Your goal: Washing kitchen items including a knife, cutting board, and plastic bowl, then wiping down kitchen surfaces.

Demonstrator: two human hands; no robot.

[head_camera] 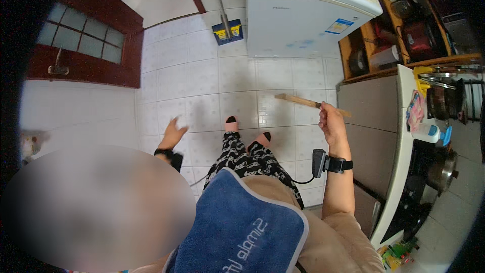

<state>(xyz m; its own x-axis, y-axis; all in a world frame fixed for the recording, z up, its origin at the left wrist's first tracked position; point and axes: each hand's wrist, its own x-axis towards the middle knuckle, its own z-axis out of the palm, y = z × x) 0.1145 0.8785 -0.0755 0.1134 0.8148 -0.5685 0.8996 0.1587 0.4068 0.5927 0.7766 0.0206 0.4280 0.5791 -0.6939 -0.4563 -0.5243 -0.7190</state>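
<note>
A flat strip of light wood (pixel 299 100), with a darker band near its middle, is gripped in my right hand (pixel 331 119) beside the counter. Its longer part points left over the tiled floor, and a short end sticks out right of the fist. My left hand (pixel 173 133) hangs at the left with fingers apart, a little blurred, and holds nothing. Both wrists carry black straps, and a black device (pixel 319 163) is fixed at the right one. A blue cloth (pixel 235 227) with pale edging and lettering lies over my chest.
A white Haier chest freezer (pixel 291 26) stands ahead, next to wooden shelves (pixel 369 49). A broom or mop with a blue and yellow head (pixel 228 32) stands left of it. The counter (pixel 403 121) on the right bears a pump bottle (pixel 426 132), cloth and pans. A brown door (pixel 130 49) is at left.
</note>
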